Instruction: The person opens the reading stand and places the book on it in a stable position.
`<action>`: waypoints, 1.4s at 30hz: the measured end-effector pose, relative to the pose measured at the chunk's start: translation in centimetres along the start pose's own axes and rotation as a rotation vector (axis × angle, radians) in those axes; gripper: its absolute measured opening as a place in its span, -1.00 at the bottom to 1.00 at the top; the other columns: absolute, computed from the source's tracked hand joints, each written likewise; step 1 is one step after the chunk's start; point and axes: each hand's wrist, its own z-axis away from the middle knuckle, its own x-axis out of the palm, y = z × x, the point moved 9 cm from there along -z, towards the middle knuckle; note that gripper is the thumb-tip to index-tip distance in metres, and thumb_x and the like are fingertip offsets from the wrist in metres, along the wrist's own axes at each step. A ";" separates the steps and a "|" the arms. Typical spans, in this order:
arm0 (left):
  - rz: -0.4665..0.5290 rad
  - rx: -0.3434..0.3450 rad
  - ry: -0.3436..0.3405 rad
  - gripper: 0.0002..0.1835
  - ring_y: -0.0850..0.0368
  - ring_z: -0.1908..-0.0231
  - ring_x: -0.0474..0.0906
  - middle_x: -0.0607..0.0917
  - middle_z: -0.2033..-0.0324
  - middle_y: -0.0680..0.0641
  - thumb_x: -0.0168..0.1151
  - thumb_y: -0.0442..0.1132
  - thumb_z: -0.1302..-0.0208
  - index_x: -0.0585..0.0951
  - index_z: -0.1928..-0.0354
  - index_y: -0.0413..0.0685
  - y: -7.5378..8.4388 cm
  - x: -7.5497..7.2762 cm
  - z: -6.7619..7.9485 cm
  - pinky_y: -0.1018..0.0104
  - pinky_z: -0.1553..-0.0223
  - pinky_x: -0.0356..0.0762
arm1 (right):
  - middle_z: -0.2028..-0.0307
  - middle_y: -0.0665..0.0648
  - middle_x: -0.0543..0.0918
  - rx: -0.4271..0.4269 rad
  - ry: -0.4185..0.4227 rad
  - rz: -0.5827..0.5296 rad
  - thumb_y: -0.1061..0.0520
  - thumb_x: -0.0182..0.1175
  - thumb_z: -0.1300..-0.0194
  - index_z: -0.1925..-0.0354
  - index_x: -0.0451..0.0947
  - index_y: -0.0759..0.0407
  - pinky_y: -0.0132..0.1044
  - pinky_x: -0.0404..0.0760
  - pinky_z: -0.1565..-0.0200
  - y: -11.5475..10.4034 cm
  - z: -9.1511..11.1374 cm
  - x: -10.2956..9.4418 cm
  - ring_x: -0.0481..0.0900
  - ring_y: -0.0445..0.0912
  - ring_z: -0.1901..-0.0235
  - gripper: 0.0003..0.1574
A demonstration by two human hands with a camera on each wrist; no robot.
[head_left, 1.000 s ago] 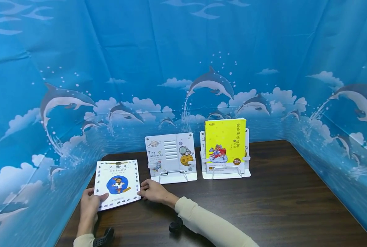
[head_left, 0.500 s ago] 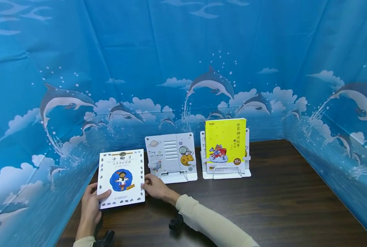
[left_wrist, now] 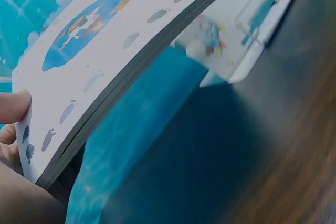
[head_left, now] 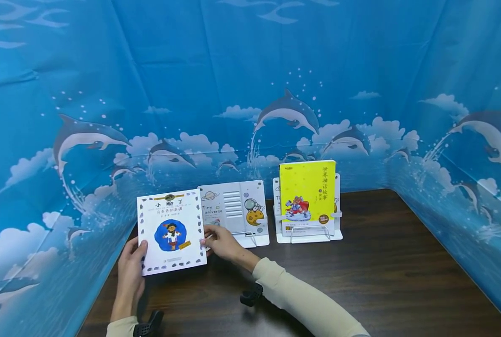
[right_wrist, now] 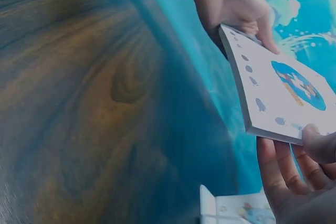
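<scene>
A white picture book (head_left: 172, 262) with a blue oval on its cover is held up off the table, tilted, its front toward the head camera. My left hand (head_left: 129, 269) grips its lower left edge, thumb on the cover. At the right edge my right hand (head_left: 225, 243) pinches it, and the right wrist view shows that thumb (right_wrist: 320, 142) on the cover with fingers beneath. Just behind the book stands a white book stand (head_left: 233, 201) printed "Tiny universe", its left part hidden. A yellow book (head_left: 307, 192) leans on a second white stand (head_left: 336, 231) to the right.
The dark wooden table (head_left: 381, 271) extends to the right and in front of the stands. A blue dolphin-printed curtain (head_left: 212, 70) encloses the back and both sides. Black wrist devices (head_left: 252, 295) sit below both wrists.
Both hands have raised the white book from near the table and moved it right and away, so it now overlaps the left stand. The yellow book and stands have stayed put.
</scene>
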 end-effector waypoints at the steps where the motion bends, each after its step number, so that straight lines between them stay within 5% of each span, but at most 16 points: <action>1: 0.013 0.011 -0.001 -0.53 0.37 0.21 0.75 0.72 0.09 0.31 0.07 0.13 -0.63 0.43 -0.43 0.18 0.3 0.3 0.0 0.46 0.21 0.71 | 0.06 0.17 0.67 -0.010 0.009 0.002 0.28 0.20 -0.55 -0.22 0.58 0.28 0.17 0.80 0.03 -0.3 0.1 -0.4 0.64 -0.18 0.22 -0.67; 13: 0.118 0.115 -0.031 -0.64 0.34 0.28 0.80 0.83 0.18 0.29 0.23 -0.05 -0.59 0.54 -0.30 0.06 3.7 4.4 0.5 0.45 0.28 0.73 | 0.08 0.23 0.76 -0.074 0.135 0.102 0.22 0.27 -0.53 -0.21 0.67 0.26 -0.02 0.83 0.13 -3.4 1.1 -6.1 0.70 -0.10 0.25 -0.65; 20: 0.022 0.258 0.004 -0.61 0.31 0.22 0.71 0.78 0.14 0.26 0.37 -0.15 -0.49 0.64 -0.23 -0.17 5.7 6.9 0.7 0.54 0.22 0.67 | 0.11 0.20 0.79 -0.107 0.224 0.227 0.22 0.28 -0.52 -0.22 0.68 0.25 -0.04 0.83 0.10 -4.6 1.6 -10.0 0.75 -0.06 0.23 -0.64; 28: -0.055 0.350 -0.025 -0.58 0.27 0.13 0.65 0.73 0.08 0.23 0.41 -0.14 -0.46 0.67 -0.25 -0.16 8.1 10.4 0.7 0.58 0.13 0.63 | 0.10 0.18 0.83 -0.180 0.370 0.388 0.25 0.33 -0.48 -0.19 0.66 0.16 -0.17 0.81 0.06 -5.9 2.0 -13.5 0.77 -0.01 0.18 -0.65; 42: -0.052 0.416 -0.044 -0.59 0.20 0.11 0.65 0.74 -0.03 -0.12 0.43 -0.08 -0.44 0.72 -0.18 -0.18 8.6 15.1 -1.4 0.54 0.14 0.63 | 0.06 0.22 0.80 -0.185 0.564 0.507 0.28 0.40 -0.40 -0.11 0.71 0.20 -0.02 0.79 -0.05 -6.7 2.3 -17.4 0.75 0.10 0.07 -0.67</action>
